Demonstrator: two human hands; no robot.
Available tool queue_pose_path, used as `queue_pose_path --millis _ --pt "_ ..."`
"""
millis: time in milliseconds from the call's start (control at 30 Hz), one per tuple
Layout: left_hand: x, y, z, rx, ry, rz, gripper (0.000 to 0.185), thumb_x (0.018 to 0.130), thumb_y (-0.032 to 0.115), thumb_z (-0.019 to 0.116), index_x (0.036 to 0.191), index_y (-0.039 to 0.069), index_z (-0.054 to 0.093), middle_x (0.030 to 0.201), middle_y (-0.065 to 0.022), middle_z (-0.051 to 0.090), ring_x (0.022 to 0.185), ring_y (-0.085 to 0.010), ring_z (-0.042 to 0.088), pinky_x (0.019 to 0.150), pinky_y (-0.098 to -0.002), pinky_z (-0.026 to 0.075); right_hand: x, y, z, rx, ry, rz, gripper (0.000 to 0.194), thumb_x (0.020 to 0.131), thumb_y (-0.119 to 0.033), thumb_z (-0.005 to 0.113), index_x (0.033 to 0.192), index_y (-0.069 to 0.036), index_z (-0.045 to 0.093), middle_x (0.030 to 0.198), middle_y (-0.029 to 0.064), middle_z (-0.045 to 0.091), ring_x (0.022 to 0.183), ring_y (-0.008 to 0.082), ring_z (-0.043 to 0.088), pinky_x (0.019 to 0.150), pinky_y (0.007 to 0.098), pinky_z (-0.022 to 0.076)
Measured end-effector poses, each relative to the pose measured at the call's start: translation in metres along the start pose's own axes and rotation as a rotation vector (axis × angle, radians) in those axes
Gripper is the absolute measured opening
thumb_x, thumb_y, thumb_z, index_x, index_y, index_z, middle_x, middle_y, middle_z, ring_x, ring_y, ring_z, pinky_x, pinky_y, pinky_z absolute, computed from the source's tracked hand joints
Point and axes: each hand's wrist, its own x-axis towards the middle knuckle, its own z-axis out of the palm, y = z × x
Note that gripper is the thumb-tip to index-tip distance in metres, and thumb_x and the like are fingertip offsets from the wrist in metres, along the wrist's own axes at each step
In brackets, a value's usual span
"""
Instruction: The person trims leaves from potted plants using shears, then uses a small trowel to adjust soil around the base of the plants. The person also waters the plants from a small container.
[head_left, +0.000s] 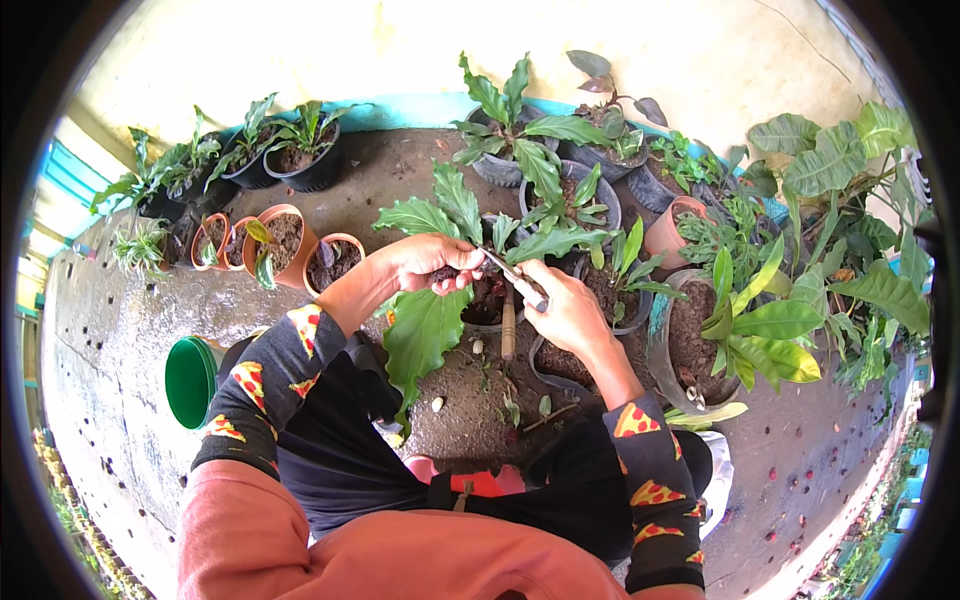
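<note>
My right hand (564, 306) grips a metal cutting tool, probably pruning shears (534, 297), whose blades reach up and left to the fingertips of my other hand. Cupped palm up, my left hand (435, 261) holds a dark clump (444, 276) that looks like soil or roots; the fingers partly hide it. Both hands are over a pot of soil (480, 309) with a wavy-leaved plant (427, 217) around it. A large green leaf (424, 337) hangs towards my legs. From the pot leans a hand tool's wooden handle (508, 330), its head hidden.
Terracotta-coloured pots (289, 244) stand left, black pots (307, 161) behind them. A green bucket (189, 382) is beside my left leg. Potted plants crowd the right, including a large soil-filled pot (694, 337). Pale stones (437, 404) and a twig (551, 417) lie on the wet floor.
</note>
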Motion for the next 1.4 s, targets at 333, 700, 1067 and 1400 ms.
queue_pose_path --millis 333,700,1067,1400 --pt "0.007 -0.009 0.028 -0.418 0.144 0.221 0.028 0.094 0.032 0.060 0.094 0.004 0.061 0.081 -0.0039 0.064 0.066 -0.0099 0.054 0.055 -0.0227 0.042 0.007 -0.003 0.012 0.583 -0.015 0.326 0.038 0.077 -0.016 0.068 0.111 -0.008 0.053 0.078 0.0149 0.061 0.065 0.0290 0.057 0.065 0.0359 0.0467" --pt "0.004 -0.015 0.021 -0.339 0.130 0.053 0.025 0.098 0.033 0.052 0.087 0.012 0.056 0.067 0.0028 0.050 0.057 -0.0094 0.043 0.051 -0.0242 0.033 0.003 -0.004 0.020 0.377 0.019 0.090 0.051 0.075 -0.012 0.069 0.121 -0.007 0.047 0.113 0.0176 0.059 0.099 0.0310 0.061 0.083 0.0400 0.0480" --pt "0.013 -0.034 0.041 0.746 0.675 0.300 0.022 0.092 0.024 0.058 0.084 0.004 0.057 0.071 -0.0132 0.060 0.064 -0.0294 0.059 0.057 -0.0382 0.044 0.005 -0.013 0.024 0.342 -0.232 0.494 0.038 0.078 -0.013 0.066 0.112 -0.008 0.050 0.075 0.0117 0.058 0.061 0.0199 0.058 0.057 0.0373 0.0445" --pt "0.018 -0.023 0.040 0.150 0.580 0.237 0.023 0.096 0.024 0.056 0.095 0.001 0.059 0.078 -0.0046 0.062 0.063 -0.0092 0.055 0.054 -0.0245 0.042 0.012 0.011 0.052 0.852 -0.193 0.629 0.051 0.075 -0.018 0.070 0.118 -0.006 0.046 0.096 0.0068 0.057 0.080 0.0214 0.058 0.076 0.0376 0.0477"
